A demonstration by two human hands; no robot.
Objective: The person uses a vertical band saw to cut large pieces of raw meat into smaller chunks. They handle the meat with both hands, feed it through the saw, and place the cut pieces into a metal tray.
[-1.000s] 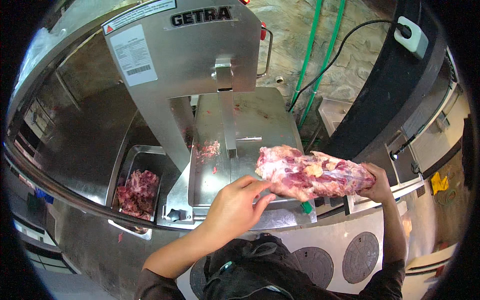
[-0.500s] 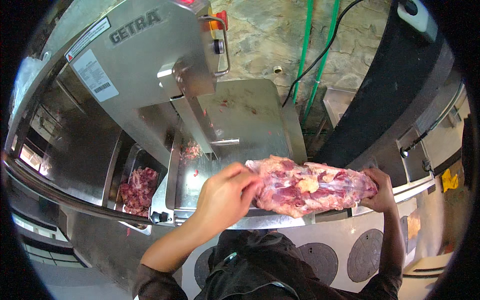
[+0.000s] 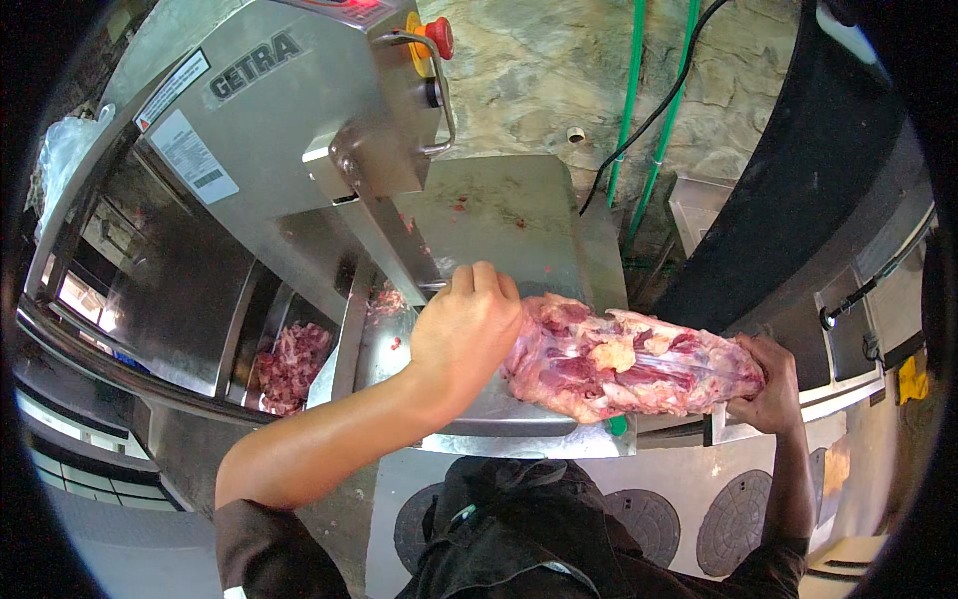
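- While our right hand (image 3: 770,384) wraps the narrow right end of the meat (image 3: 629,364), its fingers curl closely around that end and have firm hold of it.
- Our left hand (image 3: 467,334) is at the wide left end, its fingers bent into a loose fist; we cannot tell whether they grip or touch anything, as the back of the hand hides the fingertips.
- We see the meat lengthwise between both hands, over the near right part of the table (image 3: 494,200); whether it rests there, we cannot tell.
- Just beyond our left hand, up and to its left, we see the guard (image 3: 384,245) of the saw (image 3: 289,130).
- Left of the table, we see cut pieces (image 3: 294,364) in a pile.
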